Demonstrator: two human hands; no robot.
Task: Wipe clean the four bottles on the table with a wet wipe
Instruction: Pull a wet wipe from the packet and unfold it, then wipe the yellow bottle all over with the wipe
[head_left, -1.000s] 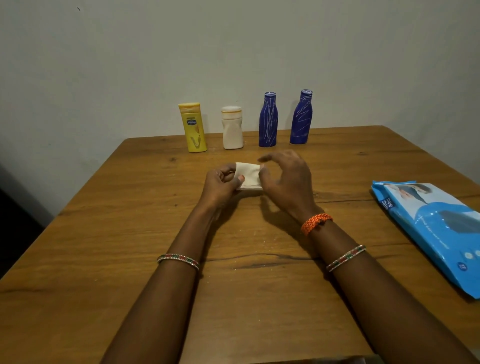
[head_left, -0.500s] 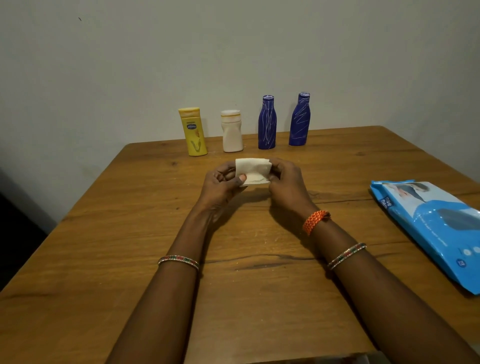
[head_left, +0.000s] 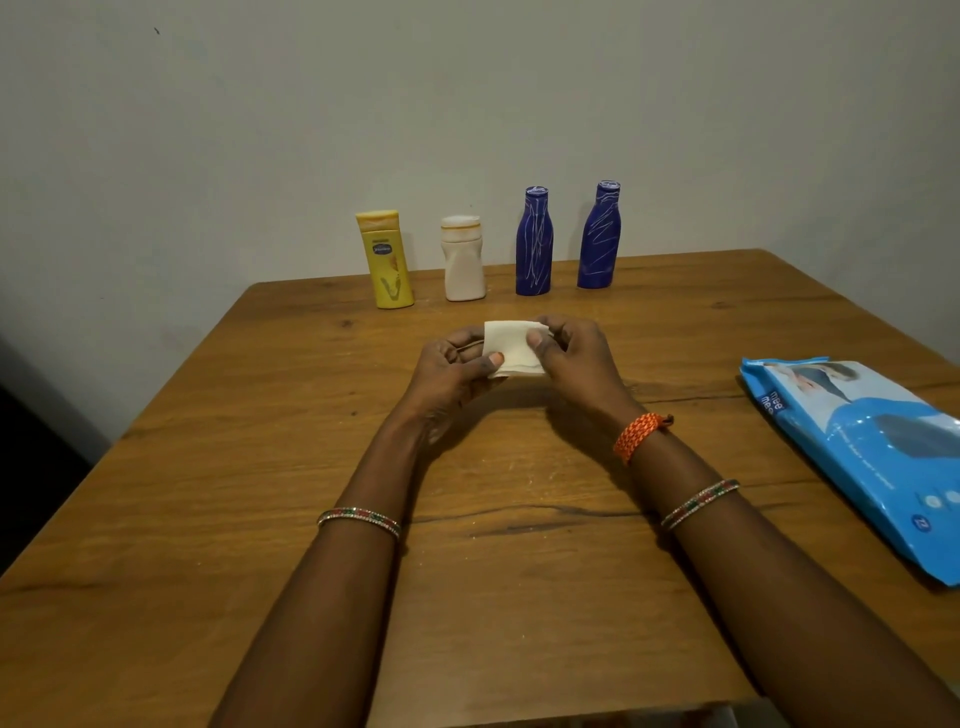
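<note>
**Bottles: four counted, all standing at the far edge; wipe held in both your hands**

Bottles number four, upright in a row along the far edge of the table (head_left: 218, 467), against the wall. From left to right: one yellow bottle (head_left: 385, 260), one white bottle (head_left: 463, 260), then two blue ones, the left blue bottle (head_left: 533, 244) and the right blue bottle (head_left: 600, 236). Both blue bottles carry pale scribbled marks. Each stands apart from its neighbour.

One wet wipe (head_left: 511, 347), folded to a small square, is held above the table's middle, nearer than the row and touching none of the bottles. Your left hand (head_left: 452, 371) pinches its lower left corner with the thumb on the front face. Your right hand (head_left: 576, 358) pinches its right edge, fingers curled behind.

One blue wipes packet (head_left: 862, 457) lies flat at the right edge, well apart from your hands.

You wear three bands: one bangle (head_left: 359, 521) on the left forearm, one bangle (head_left: 700, 503) and one orange braided band (head_left: 639, 434) on the right.

Compared with a second ago, your right hand has closed onto the wipe; then its fingers arched open above it. The bottles and the packet keep their places.
</note>
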